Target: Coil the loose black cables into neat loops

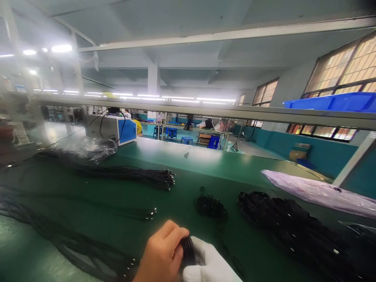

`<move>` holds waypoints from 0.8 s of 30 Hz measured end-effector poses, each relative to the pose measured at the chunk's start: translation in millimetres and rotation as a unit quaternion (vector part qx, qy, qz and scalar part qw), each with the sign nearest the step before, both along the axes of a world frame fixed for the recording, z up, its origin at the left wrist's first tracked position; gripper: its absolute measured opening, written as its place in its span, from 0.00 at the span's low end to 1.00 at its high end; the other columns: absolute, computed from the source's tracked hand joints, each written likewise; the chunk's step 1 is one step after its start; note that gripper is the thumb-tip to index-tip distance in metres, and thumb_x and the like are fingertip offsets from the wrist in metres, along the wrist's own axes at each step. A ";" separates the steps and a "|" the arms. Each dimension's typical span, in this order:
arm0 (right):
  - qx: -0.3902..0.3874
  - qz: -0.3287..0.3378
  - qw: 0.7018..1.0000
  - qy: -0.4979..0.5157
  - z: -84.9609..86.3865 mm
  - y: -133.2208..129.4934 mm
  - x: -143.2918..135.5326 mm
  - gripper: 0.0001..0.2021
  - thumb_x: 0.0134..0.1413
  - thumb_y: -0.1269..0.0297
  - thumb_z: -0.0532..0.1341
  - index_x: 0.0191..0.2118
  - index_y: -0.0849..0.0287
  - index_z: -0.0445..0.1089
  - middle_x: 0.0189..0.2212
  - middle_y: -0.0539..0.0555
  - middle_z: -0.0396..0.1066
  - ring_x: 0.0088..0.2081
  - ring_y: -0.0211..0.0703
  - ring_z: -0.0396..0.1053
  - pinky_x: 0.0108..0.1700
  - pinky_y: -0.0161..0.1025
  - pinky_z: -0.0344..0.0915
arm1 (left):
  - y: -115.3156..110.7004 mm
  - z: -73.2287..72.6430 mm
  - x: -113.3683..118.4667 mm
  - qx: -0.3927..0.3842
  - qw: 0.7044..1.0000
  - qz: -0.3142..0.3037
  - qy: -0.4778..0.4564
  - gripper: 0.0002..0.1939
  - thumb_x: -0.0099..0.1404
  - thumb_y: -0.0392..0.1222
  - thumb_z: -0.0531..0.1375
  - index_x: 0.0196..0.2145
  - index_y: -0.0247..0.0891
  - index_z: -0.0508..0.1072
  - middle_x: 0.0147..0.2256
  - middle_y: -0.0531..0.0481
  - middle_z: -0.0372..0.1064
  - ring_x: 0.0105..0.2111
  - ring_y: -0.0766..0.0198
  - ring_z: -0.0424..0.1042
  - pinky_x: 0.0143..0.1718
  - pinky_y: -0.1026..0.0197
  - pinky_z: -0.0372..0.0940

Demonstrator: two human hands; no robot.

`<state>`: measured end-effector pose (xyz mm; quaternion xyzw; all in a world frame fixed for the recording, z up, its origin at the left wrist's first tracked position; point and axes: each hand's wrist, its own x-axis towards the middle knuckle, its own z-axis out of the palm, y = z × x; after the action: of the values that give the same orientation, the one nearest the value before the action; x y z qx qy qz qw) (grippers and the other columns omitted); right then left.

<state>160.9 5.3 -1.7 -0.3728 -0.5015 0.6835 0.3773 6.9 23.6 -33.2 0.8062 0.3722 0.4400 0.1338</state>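
Low in the middle of the head view, a coiled black cable (188, 250) is held between both hands. My bare left hand (163, 250) closes on its left side, thumb and fingers pinching the upper loops. My right hand (213, 260), in a white glove, grips the coil from the right. Part of the coil is hidden behind the fingers. Straight black cables (129, 175) with metal plug ends lie to the left on the green table (182, 203). Beyond my hands is a small group of black coils (210, 206), and a large heap of coiled cables (293, 223) spreads on the right.
A pinkish plastic-wrapped package (317, 192) lies at the far right. Clear plastic bagging (94, 149) sits by a white and blue machine (117, 127) at the back left. Above the table runs a shelf rail (188, 107), bearing a blue bin (331, 102).
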 end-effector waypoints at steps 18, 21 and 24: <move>-0.202 0.158 0.921 0.293 -34.9 3.4 8.3 0.29 0.51 0.46 0.58 0.46 0.72 0.69 0.39 0.63 0.73 0.30 0.42 0.71 0.31 0.35 0.60 | 30.1 25.4 -27.3 -0.453 0.813 -0.310 -0.195 0.23 0.52 0.39 0.64 0.48 0.38 0.73 0.45 0.45 0.72 0.44 0.55 0.70 0.45 0.57 0.63; -0.129 0.069 0.969 0.197 -28.2 2.9 8.3 0.25 0.46 0.54 0.66 0.47 0.63 0.66 0.34 0.56 0.71 0.33 0.41 0.69 0.33 0.35 0.60 | 28.9 21.0 -23.7 -0.407 0.874 -0.214 -0.159 0.20 0.53 0.38 0.63 0.46 0.39 0.74 0.44 0.47 0.72 0.46 0.54 0.68 0.49 0.55 0.61; -0.066 0.032 0.992 0.101 -21.7 1.1 12.1 0.30 0.37 0.58 0.70 0.48 0.64 0.64 0.29 0.54 0.69 0.29 0.40 0.67 0.30 0.34 0.58 | 29.6 18.9 -22.3 -0.375 0.906 -0.141 -0.139 0.16 0.57 0.39 0.60 0.45 0.40 0.75 0.46 0.47 0.71 0.49 0.55 0.67 0.53 0.53 0.59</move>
<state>173.0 6.4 -23.4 -0.3101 -0.4265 0.7606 0.3787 -15.4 53.2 -14.4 0.6714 0.3698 0.3522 0.5370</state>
